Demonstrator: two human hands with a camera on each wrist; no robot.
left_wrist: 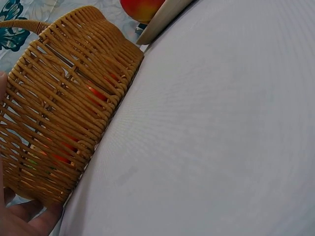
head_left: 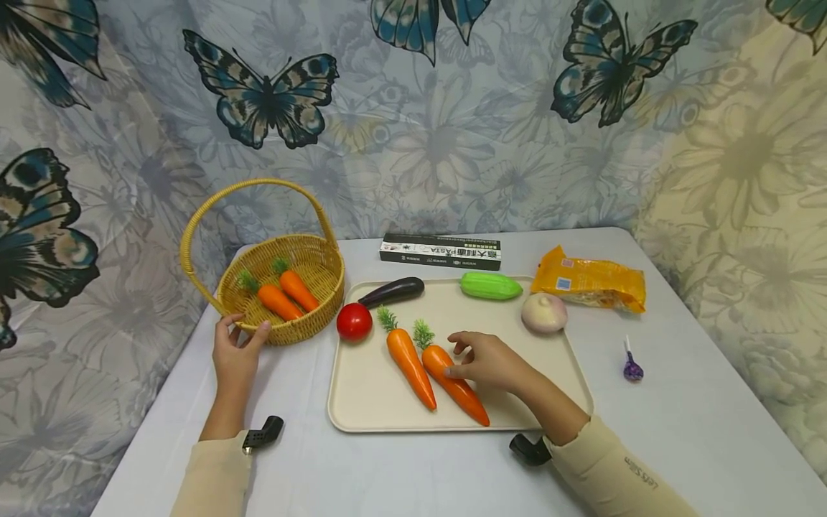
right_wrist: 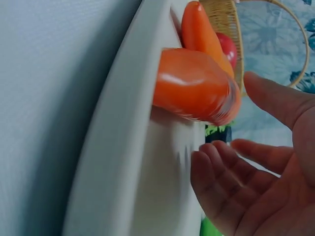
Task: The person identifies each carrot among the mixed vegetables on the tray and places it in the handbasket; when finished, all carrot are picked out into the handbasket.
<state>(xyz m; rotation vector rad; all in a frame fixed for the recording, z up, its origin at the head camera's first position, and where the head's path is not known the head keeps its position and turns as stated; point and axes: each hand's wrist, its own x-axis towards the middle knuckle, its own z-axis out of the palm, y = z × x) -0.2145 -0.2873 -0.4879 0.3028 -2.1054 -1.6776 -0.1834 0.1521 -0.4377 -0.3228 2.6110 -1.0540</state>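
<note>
1. At ten o'clock from the rectangular cream tray [head_left: 381, 413]: gripping the yellow wicker basket [head_left: 323, 312] between spread thumb and bent fingers of the left hand [head_left: 235, 355].
2. Inside that basket: bearing two green-topped orange carrots [head_left: 279, 302].
3. On the tray, toward six o'clock: a glossy, tapered orange carrot [head_left: 461, 391], green top toward eleven.
4. Just over it: hovering with the right hand [head_left: 494, 362] half open, grasping nothing; cannot tell about thumb contact.

Bright head view; dimmer wrist views; glare on a carrot [right_wrist: 189, 86].
</note>
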